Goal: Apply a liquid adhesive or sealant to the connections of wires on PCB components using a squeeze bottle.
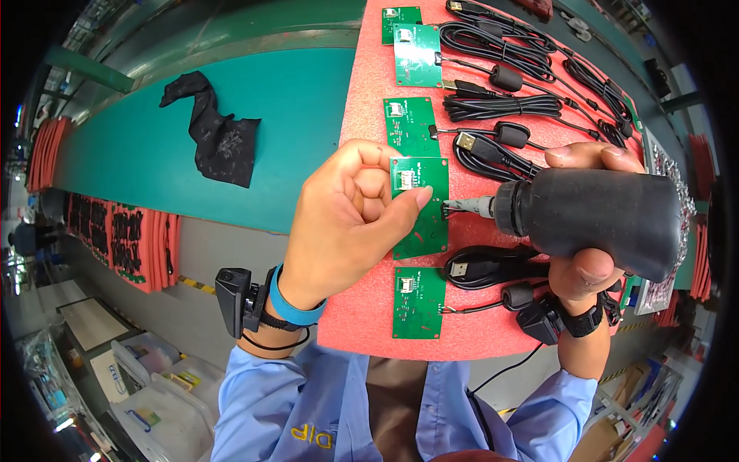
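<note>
Circuit board [419,235] pinched in left hand [350,219], fingers closed; right hand [582,277] grips black bottle [604,219]; far boards [416,69] look coated, near board [416,319] uncoated.

Over the left part of the large pink foam sheet [360,323] are five rectangular green circuit boards [416,316]. Right of them, on the sheet, four metal USB plugs [466,141] and at least three black cylindrical cable cores [506,78] show. Above it: two bare hands [335,223], one black plastic bottle [600,219]. Left of it: one black cloth [229,146].
</note>
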`<control>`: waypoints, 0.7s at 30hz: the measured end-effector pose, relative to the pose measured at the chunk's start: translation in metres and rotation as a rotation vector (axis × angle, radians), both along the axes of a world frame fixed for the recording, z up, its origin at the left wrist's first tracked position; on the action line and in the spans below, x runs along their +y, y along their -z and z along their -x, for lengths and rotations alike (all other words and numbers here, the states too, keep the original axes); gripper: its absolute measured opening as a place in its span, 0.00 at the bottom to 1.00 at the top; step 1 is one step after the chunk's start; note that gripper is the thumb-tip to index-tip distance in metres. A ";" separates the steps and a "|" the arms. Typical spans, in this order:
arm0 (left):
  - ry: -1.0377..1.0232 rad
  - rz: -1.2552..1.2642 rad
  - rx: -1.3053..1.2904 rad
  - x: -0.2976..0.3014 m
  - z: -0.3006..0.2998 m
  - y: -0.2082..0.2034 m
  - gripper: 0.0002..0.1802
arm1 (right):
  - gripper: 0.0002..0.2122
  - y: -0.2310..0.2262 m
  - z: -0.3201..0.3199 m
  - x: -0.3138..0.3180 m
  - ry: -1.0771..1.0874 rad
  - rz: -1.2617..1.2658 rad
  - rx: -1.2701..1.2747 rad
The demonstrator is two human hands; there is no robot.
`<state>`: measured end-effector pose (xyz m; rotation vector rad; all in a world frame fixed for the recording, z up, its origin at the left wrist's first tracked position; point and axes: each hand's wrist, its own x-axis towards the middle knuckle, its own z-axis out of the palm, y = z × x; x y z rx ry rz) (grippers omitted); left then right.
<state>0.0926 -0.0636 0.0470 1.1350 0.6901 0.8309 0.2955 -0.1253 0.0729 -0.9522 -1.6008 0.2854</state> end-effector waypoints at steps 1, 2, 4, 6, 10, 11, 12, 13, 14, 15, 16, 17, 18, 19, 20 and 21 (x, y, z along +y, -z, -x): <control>-0.005 0.000 0.000 0.000 0.000 0.000 0.12 | 0.39 0.000 0.000 0.000 -0.002 0.000 -0.007; -0.003 0.000 0.000 0.000 0.000 0.000 0.12 | 0.39 -0.001 -0.001 0.000 -0.002 0.000 -0.015; -0.001 -0.002 -0.001 0.001 0.000 0.000 0.12 | 0.39 -0.001 -0.002 -0.001 -0.005 0.010 0.003; 0.001 -0.003 -0.002 0.001 -0.001 0.000 0.12 | 0.39 -0.001 -0.003 -0.002 -0.014 0.029 0.038; -0.004 0.003 0.010 0.000 -0.001 0.000 0.12 | 0.39 0.000 -0.002 -0.002 -0.039 0.034 0.053; -0.006 0.001 0.008 0.000 -0.001 0.000 0.12 | 0.39 0.000 -0.002 -0.002 -0.039 0.034 0.053; -0.008 -0.002 0.005 0.000 -0.001 0.001 0.11 | 0.39 0.000 -0.002 -0.002 -0.045 0.026 0.056; -0.010 -0.004 0.002 0.000 -0.001 0.001 0.11 | 0.39 0.000 -0.002 -0.001 -0.051 0.017 0.059; -0.011 -0.004 0.002 0.000 -0.001 0.001 0.11 | 0.39 0.001 -0.002 -0.001 -0.057 0.008 0.062; -0.009 -0.003 0.005 0.001 -0.001 0.001 0.11 | 0.39 0.001 -0.002 -0.001 -0.057 0.008 0.062; -0.008 -0.002 0.007 0.001 -0.001 0.001 0.11 | 0.39 0.001 -0.001 -0.001 -0.055 0.008 0.068; -0.007 -0.001 0.010 0.001 -0.001 0.001 0.11 | 0.39 0.001 -0.001 -0.001 -0.053 0.008 0.073; -0.007 -0.001 0.010 0.001 -0.001 0.001 0.11 | 0.39 0.001 0.000 -0.001 -0.051 0.009 0.079; -0.006 -0.003 0.007 0.000 -0.001 0.001 0.11 | 0.39 0.001 0.000 -0.002 -0.051 0.009 0.079; -0.005 -0.006 0.005 0.000 -0.001 0.001 0.11 | 0.39 0.001 0.000 -0.002 -0.042 0.012 0.072; -0.004 -0.009 0.002 0.000 -0.001 0.001 0.12 | 0.39 0.000 0.000 -0.002 -0.033 0.016 0.066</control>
